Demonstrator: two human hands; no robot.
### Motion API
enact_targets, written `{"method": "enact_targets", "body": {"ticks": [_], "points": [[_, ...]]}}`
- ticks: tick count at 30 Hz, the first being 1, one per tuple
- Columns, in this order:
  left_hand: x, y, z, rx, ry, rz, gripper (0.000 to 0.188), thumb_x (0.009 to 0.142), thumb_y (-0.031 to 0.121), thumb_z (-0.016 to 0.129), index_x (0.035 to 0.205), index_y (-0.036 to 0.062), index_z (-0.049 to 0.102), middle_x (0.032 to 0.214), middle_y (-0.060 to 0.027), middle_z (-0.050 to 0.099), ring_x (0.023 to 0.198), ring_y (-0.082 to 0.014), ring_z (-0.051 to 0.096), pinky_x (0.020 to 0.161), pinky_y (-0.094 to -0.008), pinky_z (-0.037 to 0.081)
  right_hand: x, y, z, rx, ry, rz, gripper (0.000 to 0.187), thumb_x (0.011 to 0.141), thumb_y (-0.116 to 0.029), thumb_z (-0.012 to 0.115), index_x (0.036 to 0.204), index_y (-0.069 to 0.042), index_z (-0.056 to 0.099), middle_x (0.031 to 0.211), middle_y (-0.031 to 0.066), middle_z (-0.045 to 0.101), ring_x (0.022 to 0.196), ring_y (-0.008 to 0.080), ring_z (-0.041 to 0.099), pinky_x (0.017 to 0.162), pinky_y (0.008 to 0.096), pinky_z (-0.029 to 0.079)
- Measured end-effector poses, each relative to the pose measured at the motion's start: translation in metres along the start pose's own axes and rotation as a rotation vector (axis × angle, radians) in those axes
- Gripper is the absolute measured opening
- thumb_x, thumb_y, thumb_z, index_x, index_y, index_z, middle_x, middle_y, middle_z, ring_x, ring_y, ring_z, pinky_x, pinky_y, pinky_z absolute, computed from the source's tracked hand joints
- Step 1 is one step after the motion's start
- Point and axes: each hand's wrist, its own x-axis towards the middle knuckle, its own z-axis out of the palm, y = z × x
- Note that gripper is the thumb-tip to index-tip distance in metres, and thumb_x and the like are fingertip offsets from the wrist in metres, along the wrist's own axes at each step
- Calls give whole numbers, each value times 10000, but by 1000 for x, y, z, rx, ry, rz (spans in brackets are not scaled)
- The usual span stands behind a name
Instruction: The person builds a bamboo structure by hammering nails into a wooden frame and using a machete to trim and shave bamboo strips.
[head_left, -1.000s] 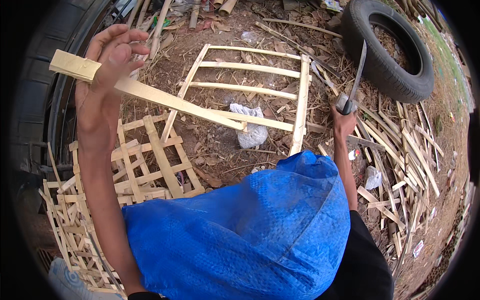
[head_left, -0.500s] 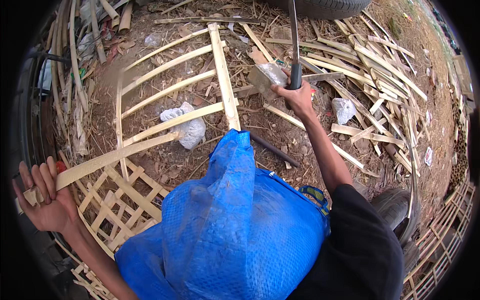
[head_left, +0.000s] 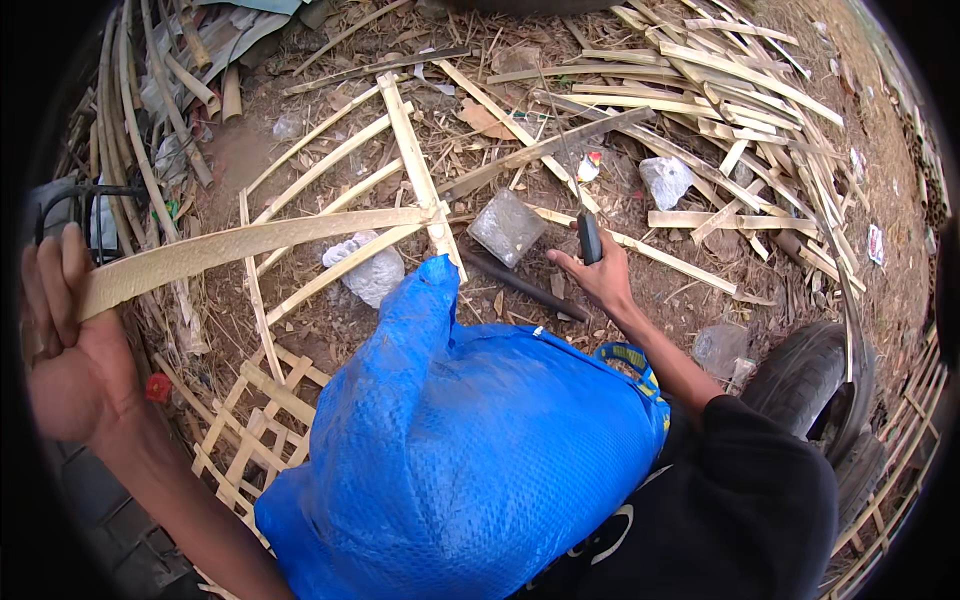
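At the far left, my left hand (head_left: 75, 350) is closed on the near end of a wide, pale bamboo strip (head_left: 250, 238). The strip's other end reaches the upright piece (head_left: 412, 150) of a bamboo frame on the ground and overlaps it. My right hand (head_left: 602, 275) grips the dark handle of a long knife (head_left: 590, 238), its thin blade pointing away from me. Just left of that hand, a grey stone block (head_left: 507, 228) rests on the ground, apart from the fingers. A blue woven plastic sheet (head_left: 480, 430) covers my lap, its peak touching the frame's lower end.
Split bamboo strips (head_left: 750, 85) lie heaped at the far right. A white lump (head_left: 365, 268) sits beneath the frame, and another white stone (head_left: 667, 183) lies beyond my right hand. Woven bamboo lattice (head_left: 255, 440) is at lower left, a tyre (head_left: 800, 380) at right.
My right hand has come away from the stone block, which now lies nearer to me. The knife has tipped lower. The bamboo strip's far end has swung up onto the frame's upright.
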Motion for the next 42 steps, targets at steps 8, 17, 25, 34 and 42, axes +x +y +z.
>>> {"method": "enact_targets", "body": {"ticks": [8,17,25,34,42], "points": [[-8,-102,136,-113,-22,-140,438,1036,401,442,699,127,381,493,48,186,462,-90,142,557,-267,207,5,-3,45,-16,181,-255,925,571,-509,949,1209,79,630,1305,234,565,1219,352,554,1064,458,451],[-14,-121,150,-73,82,-74,462,1036,434,458,728,96,392,513,36,217,451,-84,176,503,-296,223,22,-10,56,83,101,-247,901,532,-414,972,1202,88,639,1345,229,523,1253,373,515,1088,442,439],[-15,-128,164,29,136,-62,476,1051,490,440,815,78,462,564,23,266,480,-95,205,527,-297,230,34,-12,32,-165,207,-383,749,582,-445,951,1058,77,703,1177,216,638,1074,315,623,948,402,523],[1,-123,164,38,12,-91,501,1017,562,475,933,78,577,750,-38,559,571,-128,518,541,-265,419,-46,-75,-68,83,-61,-11,496,898,-468,748,840,9,626,635,36,573,558,129,562,520,331,455],[15,-117,162,70,119,65,585,1007,600,485,617,173,398,559,24,365,492,-97,376,466,-259,319,-91,-75,-61,459,-333,198,569,1029,-538,523,839,-5,589,577,6,489,498,116,503,468,302,397]]}}
